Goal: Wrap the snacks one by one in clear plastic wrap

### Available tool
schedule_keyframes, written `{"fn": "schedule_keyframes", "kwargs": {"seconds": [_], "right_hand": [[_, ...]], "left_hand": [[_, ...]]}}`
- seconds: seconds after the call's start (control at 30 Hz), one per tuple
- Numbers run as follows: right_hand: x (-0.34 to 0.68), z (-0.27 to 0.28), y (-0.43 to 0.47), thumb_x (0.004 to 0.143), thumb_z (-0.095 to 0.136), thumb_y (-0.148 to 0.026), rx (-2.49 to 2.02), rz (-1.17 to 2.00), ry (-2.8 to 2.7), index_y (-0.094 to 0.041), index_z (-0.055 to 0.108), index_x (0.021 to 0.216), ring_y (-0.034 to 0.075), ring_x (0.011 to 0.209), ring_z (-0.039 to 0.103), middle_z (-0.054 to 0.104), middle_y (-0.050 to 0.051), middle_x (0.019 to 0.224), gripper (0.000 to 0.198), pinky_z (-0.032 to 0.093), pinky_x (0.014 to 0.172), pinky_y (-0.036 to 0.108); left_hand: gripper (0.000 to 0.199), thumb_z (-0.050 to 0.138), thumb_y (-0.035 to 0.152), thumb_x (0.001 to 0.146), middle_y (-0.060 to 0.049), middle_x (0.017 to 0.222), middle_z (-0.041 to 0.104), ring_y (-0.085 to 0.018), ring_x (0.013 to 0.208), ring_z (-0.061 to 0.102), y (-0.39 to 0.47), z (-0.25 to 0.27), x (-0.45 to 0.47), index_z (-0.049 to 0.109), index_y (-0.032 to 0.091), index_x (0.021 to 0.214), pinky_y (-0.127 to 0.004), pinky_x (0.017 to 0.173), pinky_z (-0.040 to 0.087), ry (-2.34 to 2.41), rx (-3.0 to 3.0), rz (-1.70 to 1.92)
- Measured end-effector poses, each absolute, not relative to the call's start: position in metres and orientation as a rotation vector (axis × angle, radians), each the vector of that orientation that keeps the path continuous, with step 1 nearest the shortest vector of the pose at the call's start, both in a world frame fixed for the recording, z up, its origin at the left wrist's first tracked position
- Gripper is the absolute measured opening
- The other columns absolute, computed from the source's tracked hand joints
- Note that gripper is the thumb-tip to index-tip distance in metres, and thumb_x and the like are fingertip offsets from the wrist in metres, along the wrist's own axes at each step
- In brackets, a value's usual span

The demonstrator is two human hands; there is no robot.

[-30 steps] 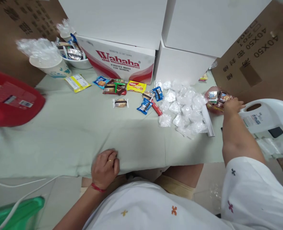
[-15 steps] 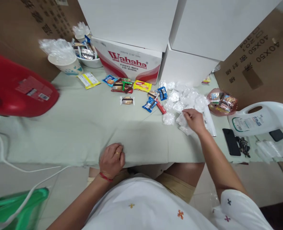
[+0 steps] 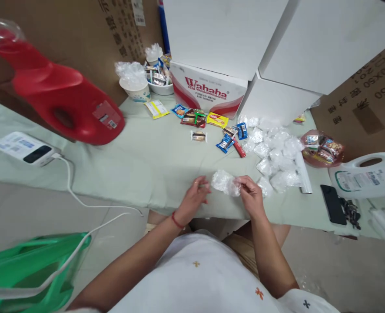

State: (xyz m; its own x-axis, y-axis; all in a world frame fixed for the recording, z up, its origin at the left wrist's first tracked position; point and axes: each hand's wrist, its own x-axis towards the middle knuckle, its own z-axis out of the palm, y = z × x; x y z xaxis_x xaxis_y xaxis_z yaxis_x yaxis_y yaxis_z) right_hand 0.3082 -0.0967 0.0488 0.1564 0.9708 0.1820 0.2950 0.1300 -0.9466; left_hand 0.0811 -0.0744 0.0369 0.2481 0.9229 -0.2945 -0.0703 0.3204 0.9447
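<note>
A crumpled clear plastic packet (image 3: 223,181), seemingly a folded thin bag, hangs over the front of the table. My right hand (image 3: 251,195) pinches its right end. My left hand (image 3: 195,198) is just off the packet's left end, fingers curled but apart, with nothing visible in them. To the right of my right hand lies a heap of similar clear packets (image 3: 279,150). Beyond the hands are small wrapped snacks: blue packets (image 3: 225,143), a red stick pack (image 3: 239,148), a yellow packet (image 3: 217,120) and a biscuit pack (image 3: 199,136).
At left stand a red jug (image 3: 94,108) and a white device (image 3: 26,148) with a cable. A paper cup (image 3: 135,92), a snack bowl (image 3: 161,89) and white boxes (image 3: 277,98) line the back. At right are a pink bowl (image 3: 310,161), a white jug (image 3: 362,176) and a phone (image 3: 333,204).
My right hand has come left from the heap with one clear packet. My left hand has risen from the table edge and opened beside it. The view has shifted left.
</note>
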Motion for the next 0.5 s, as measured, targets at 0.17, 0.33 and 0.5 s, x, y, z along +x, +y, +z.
{"fn": "schedule_keyframes", "kwargs": {"seconds": [0.17,0.33,0.5], "right_hand": [[0.290,0.031,-0.114,0.081,0.077,-0.033,-1.257,1.015,-1.007,-0.024,0.077,0.087,0.016,0.079,0.059,0.067,0.003,0.092,0.010,0.047,0.068,0.027],[0.306,0.029,-0.118,0.077,0.082,-0.043,-1.287,1.133,-0.774,-0.024,0.071,0.088,0.013,0.069,0.055,0.063,0.001,0.083,0.025,0.050,0.063,0.026],[0.287,0.028,-0.114,0.095,0.058,-0.062,-1.407,1.111,-1.084,-0.027,0.060,0.135,0.022,0.102,0.066,0.068,0.011,0.125,0.054,0.058,0.075,0.032]], "left_hand": [[0.051,0.090,0.057,0.059,0.002,0.068,0.060,-0.010,0.059,0.049,-0.048,0.035,0.103,0.068,0.018,0.086,-0.021,0.050,0.034,0.985,0.734,0.848],[0.047,0.092,0.051,0.054,0.004,0.067,0.061,-0.009,0.059,0.048,-0.041,0.031,0.079,0.069,0.018,0.080,-0.021,0.054,0.034,1.036,0.645,0.960],[0.038,0.086,0.048,0.067,0.001,0.073,0.066,-0.012,0.066,0.054,-0.055,0.036,0.069,0.073,0.017,0.085,-0.025,0.064,0.041,1.077,0.887,0.934]]}}
